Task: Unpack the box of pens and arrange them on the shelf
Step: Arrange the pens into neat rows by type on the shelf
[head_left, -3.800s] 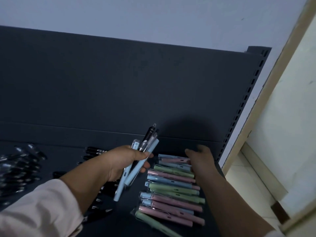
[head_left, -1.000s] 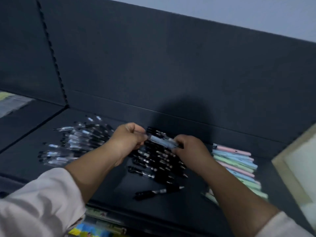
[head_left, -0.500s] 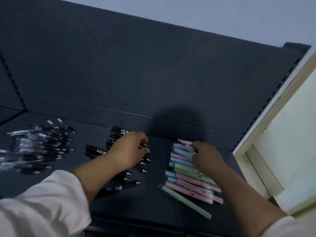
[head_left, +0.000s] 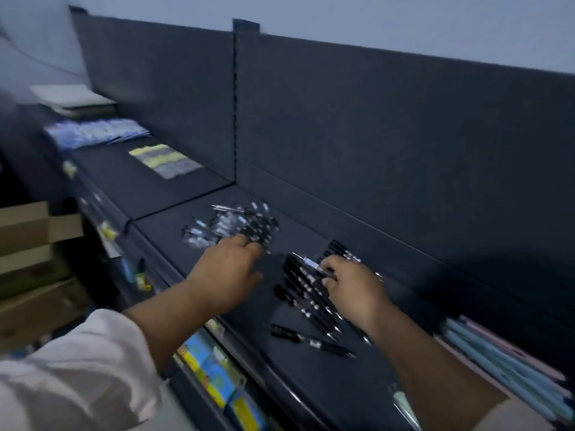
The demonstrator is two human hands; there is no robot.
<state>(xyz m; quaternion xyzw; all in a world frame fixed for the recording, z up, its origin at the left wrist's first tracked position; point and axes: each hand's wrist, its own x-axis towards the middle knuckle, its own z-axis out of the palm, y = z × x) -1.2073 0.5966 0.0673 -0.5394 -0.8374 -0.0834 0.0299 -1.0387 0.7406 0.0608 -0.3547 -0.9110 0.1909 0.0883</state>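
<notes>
Nearest the camera a pale sleeve point(head_left: 77, 368) runs out to the left arm, and under the shelf point(head_left: 311, 384) edge a lower tier of bright packets point(head_left: 211, 374) shows, blurred. On the shelf itself the pens lie sorted by kind, which looks like the point of the layout. The pastel pens point(head_left: 504, 353) sit side by side at the near right. One stray black pen point(head_left: 311, 339) lies crosswise in front of the row of black pens point(head_left: 308, 293), apparently not yet squared up with it. The right hand point(head_left: 357, 290) hovers over that row, its grip narrowed to a pinch on a clear-barrelled pen point(head_left: 311, 263) with the tip pointing left – probably an odd one lifted out because it belongs with the other kind. The left hand point(head_left: 230, 275) reaches further left, fingers bent down onto the near edge of the loose heap of clear pens point(head_left: 233, 225). Its fingertips are hidden behind the knuckles, so I cannot tell whether that grip holds anything or only steadies the heap – likely readying a spot for the odd pen. Beyond, in the next bay, lie yellow and grey packs point(head_left: 165, 161) and blue packs point(head_left: 93, 132). Cardboard boxes point(head_left: 31, 231) stand at far left, too blurred to say which held the pens.
</notes>
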